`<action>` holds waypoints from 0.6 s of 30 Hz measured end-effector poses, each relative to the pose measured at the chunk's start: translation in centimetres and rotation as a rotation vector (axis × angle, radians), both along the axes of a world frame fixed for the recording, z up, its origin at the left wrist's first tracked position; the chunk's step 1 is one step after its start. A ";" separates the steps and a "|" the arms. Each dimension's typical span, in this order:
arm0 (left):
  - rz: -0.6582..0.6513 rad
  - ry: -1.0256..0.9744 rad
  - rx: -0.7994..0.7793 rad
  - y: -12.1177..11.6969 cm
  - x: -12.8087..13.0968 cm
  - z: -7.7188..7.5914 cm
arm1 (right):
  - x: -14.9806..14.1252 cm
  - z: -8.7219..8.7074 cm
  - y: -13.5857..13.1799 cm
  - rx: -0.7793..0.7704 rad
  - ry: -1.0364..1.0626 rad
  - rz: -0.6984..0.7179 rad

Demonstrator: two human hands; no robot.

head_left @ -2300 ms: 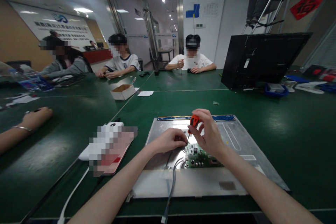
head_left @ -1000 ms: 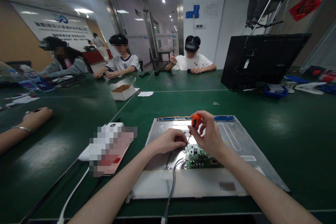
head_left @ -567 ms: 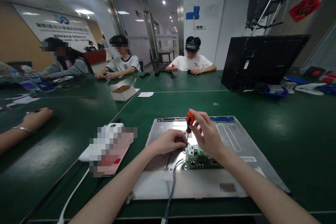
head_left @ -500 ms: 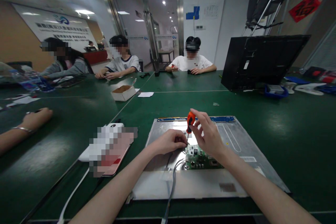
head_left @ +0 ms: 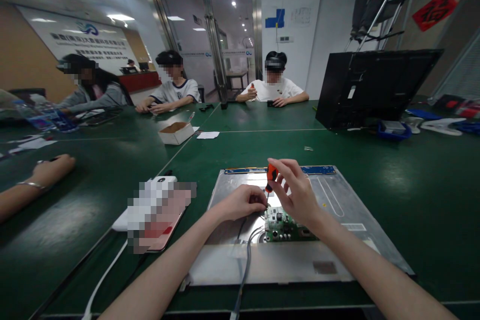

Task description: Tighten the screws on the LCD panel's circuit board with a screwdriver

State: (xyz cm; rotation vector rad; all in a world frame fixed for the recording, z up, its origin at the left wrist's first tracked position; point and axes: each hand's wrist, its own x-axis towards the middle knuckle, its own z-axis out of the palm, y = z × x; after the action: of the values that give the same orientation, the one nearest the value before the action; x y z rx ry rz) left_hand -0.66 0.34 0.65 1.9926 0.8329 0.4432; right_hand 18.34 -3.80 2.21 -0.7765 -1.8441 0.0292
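Observation:
A silver metal panel (head_left: 337, 200) lies flat on the green table in front of me, with a small green circuit board (head_left: 283, 226) on it. My right hand (head_left: 298, 195) grips a small screwdriver with an orange handle (head_left: 271, 173), held upright with its tip down at the board's top left corner. My left hand (head_left: 240, 202) is curled beside the tip, fingers pinched on the shaft near the board. Grey cables (head_left: 245, 255) run from the board toward me.
A phone and a white box (head_left: 157, 210) lie left of the panel, with a white cable (head_left: 101, 280). A black monitor (head_left: 371, 85) stands at the back right. A cardboard box (head_left: 175, 131) sits mid-table. Three people sit across; another person's hand (head_left: 50, 167) rests at left.
The screwdriver handle has shifted slightly left and my right fingers have regripped around it. My left hand has stayed at the tip.

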 end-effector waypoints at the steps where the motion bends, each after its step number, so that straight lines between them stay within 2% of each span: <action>1: -0.002 -0.003 -0.004 0.0 0.0 -0.1 | 0.0 0.0 0.0 -0.002 -0.006 0.000; 5: 0.000 -0.004 -0.015 0.1 0.0 -0.1 | 0.1 0.0 -0.1 0.003 -0.004 0.017; 13: 0.016 0.063 0.034 0.0 0.0 0.3 | 0.0 -0.8 0.4 0.028 0.064 -0.067; 18: 0.003 0.034 0.035 -0.1 0.0 0.2 | 0.0 -0.3 0.2 0.052 0.033 -0.045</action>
State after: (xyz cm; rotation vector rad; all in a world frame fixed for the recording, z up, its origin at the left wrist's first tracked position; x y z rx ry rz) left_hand -0.62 0.25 0.89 2.0364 0.8548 0.4287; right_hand 18.38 -3.58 1.93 -0.7766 -1.7889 -0.0340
